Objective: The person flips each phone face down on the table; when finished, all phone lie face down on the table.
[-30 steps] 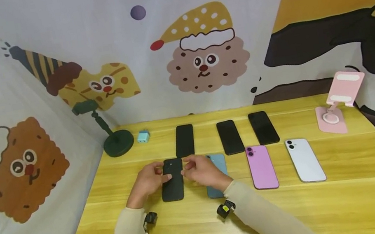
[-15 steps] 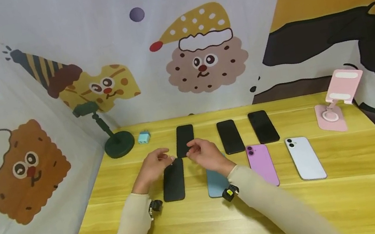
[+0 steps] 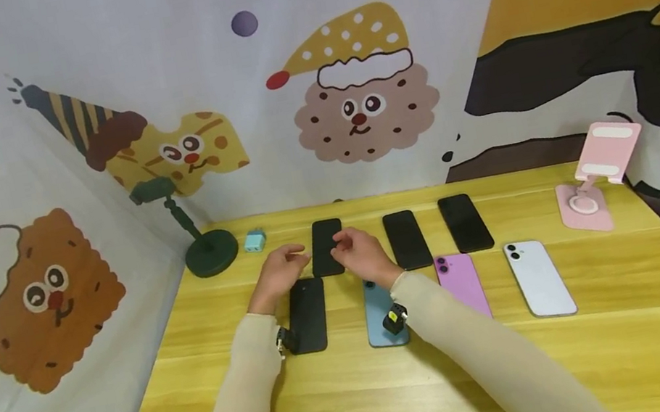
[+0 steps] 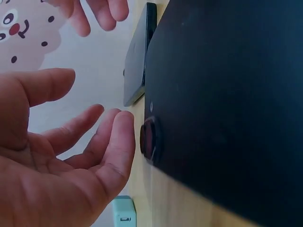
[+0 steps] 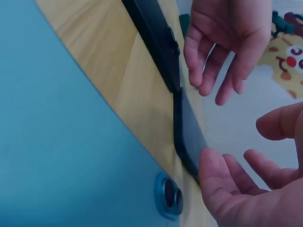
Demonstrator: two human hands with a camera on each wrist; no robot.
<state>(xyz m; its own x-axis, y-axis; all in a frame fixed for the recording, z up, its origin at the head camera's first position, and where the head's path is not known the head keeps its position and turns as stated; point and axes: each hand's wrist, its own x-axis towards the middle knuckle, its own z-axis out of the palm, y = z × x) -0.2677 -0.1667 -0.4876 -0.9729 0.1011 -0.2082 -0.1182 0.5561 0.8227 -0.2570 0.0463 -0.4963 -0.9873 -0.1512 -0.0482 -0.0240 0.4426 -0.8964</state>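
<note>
My left hand [image 3: 279,274] hovers over the top end of a black phone [image 3: 307,317] lying back up in the front row. Its fingers are loosely bent and hold nothing. Facing it, my right hand [image 3: 368,256] stands beside the right edge of another black phone [image 3: 326,251] in the back row, its fingers relaxed. Whether the fingertips touch that phone I cannot tell. Beneath the right wrist lies a blue phone [image 3: 383,329], partly covered by the arm; its camera lenses show in the right wrist view. A pink phone [image 3: 458,279] lies right of it, partly behind the sleeve.
Two more black phones [image 3: 407,240] lie in the back row and a white phone [image 3: 540,279] at front right. A dark green stand [image 3: 211,253] and light blue charger plug [image 3: 254,240] are at back left. A pink phone stand [image 3: 583,205] is at back right.
Both hands have let go of the front black phone's sides and moved away from me, toward the black phone behind it. The phones stay in their places.
</note>
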